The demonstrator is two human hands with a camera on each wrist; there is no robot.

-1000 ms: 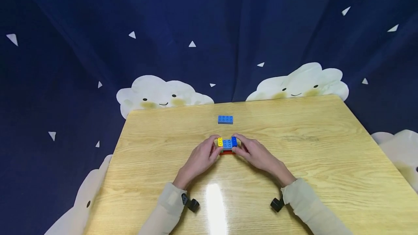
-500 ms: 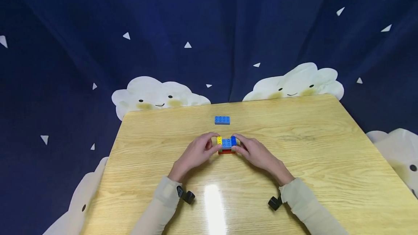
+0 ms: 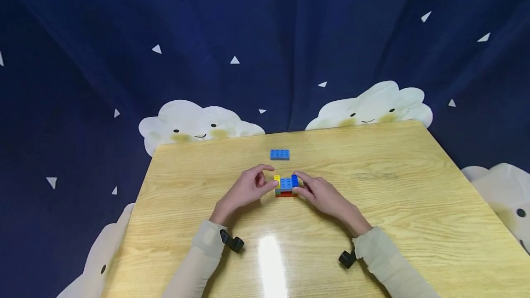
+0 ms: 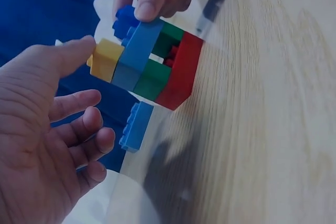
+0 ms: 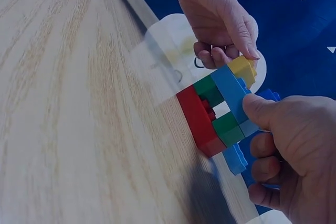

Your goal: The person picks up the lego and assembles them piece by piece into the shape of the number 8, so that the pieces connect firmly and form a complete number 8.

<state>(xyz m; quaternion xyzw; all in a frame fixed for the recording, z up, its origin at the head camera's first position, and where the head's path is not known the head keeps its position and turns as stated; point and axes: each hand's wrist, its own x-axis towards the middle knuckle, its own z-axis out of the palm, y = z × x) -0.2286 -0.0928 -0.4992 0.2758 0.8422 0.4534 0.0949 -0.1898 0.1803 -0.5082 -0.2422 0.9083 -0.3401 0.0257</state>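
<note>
A small stack of toy building bricks stands near the table's middle. Its base is a red brick (image 4: 181, 72), with two green bricks (image 4: 152, 79) above it and a gap between them. Across these lies a light blue brick (image 3: 286, 183), topped by a yellow brick (image 4: 106, 60) at the left end and a dark blue brick (image 3: 295, 180) at the right. My left hand (image 3: 245, 188) has its thumb tip at the yellow brick, its other fingers spread away. My right hand (image 3: 325, 194) pinches the dark blue end between thumb and index finger, partly hiding it.
A loose blue brick (image 3: 279, 155) lies on the wooden table (image 3: 356, 160) behind the stack. A dark blue curtain (image 3: 265, 26) with white clouds hangs beyond the far edge. Each wrist wears a small black camera (image 3: 347, 259).
My left index finger has lifted off the yellow brick and moved back, widening that hand. The right hand keeps its pinch. The view has shifted slightly.
</note>
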